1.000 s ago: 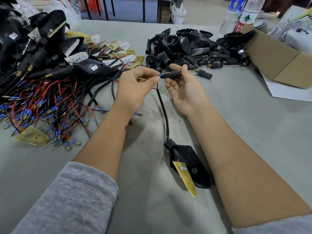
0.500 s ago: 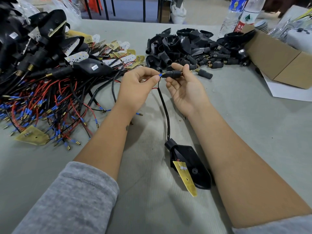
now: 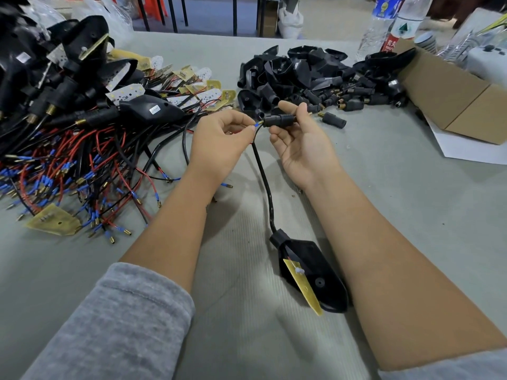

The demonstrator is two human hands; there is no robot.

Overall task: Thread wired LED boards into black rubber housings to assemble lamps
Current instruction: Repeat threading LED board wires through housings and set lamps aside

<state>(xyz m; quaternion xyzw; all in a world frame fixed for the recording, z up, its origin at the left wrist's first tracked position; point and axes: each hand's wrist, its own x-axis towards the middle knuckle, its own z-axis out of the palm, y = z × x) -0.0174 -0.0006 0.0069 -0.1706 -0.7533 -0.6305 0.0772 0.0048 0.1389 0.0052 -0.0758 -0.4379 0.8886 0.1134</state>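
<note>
My right hand (image 3: 300, 145) holds a small black rubber sleeve (image 3: 279, 119) between thumb and fingers above the table. My left hand (image 3: 222, 142) pinches a blue-tipped wire end (image 3: 256, 124) at the sleeve's left opening. From there a black cable (image 3: 264, 185) hangs down to a black rubber lamp housing (image 3: 315, 272) lying on the table, with a yellow LED board (image 3: 303, 287) sticking out of it.
A heap of wired LED boards (image 3: 82, 165) with red and black leads lies at the left, assembled lamps (image 3: 41, 86) behind it. Loose black housings and sleeves (image 3: 310, 78) pile up at the back. A cardboard box (image 3: 452, 97) and water bottles (image 3: 384, 20) stand at the right.
Both hands stay almost in place; the cable hanging from them has shifted slightly. The housing on the table has not moved.
</note>
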